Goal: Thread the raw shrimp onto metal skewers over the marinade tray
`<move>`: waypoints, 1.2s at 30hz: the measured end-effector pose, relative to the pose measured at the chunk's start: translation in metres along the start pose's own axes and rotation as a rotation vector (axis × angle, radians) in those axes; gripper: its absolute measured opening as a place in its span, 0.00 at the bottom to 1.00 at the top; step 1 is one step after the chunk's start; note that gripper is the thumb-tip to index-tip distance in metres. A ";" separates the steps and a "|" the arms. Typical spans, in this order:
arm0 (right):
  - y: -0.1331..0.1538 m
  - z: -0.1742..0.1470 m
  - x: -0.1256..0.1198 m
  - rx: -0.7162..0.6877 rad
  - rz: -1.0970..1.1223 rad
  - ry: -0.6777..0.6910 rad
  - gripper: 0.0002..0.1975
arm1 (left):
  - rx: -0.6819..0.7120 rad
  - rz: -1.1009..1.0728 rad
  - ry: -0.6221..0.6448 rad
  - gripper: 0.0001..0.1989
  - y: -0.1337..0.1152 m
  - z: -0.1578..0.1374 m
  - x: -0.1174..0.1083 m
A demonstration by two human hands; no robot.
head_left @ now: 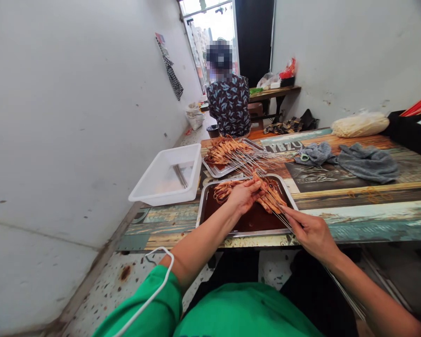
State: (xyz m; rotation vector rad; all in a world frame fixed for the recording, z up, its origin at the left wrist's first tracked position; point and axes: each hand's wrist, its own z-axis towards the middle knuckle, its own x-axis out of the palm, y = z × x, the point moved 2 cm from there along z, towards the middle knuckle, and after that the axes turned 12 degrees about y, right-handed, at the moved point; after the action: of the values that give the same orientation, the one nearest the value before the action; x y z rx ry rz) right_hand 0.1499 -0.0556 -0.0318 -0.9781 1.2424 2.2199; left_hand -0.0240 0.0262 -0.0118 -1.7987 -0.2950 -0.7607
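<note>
A metal tray [248,233] on the table holds dark brown sauce [245,222] and several reddish-orange pieces of food threaded on thin metal skewers. Over this tray, my left hand [243,195] has its fingers closed on the food end of a skewer. My right hand [310,230] is to the right, past the tray's edge, closed around the bare shafts of several skewers [344,292] that run down past my forearm. Behind, a second metal tray [219,173] carries a heap of finished-looking food skewers [228,152], their bare shafts pointing right.
A white plastic tub [164,187] with metal sticks inside stands left. Grey cloths [368,163], a bagged pale bundle [360,124] and a black box [412,133] lie along the right side. Beyond the table, a person in a leaf-patterned top [228,105] faces away, near another table [277,92].
</note>
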 end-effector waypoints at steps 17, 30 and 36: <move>-0.003 0.000 0.000 0.011 0.036 0.004 0.16 | -0.046 -0.019 -0.029 0.03 0.004 -0.007 0.005; -0.001 0.000 -0.002 -0.006 0.020 -0.010 0.16 | -0.019 -0.043 -0.050 0.05 -0.004 -0.006 0.007; -0.002 -0.001 -0.001 -0.022 0.022 -0.003 0.16 | -0.044 -0.072 -0.067 0.03 -0.005 -0.003 0.000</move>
State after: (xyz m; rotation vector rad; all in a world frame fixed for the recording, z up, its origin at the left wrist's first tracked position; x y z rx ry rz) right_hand 0.1522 -0.0558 -0.0323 -0.9731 1.2352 2.2555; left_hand -0.0271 0.0254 -0.0076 -1.8659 -0.3915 -0.7637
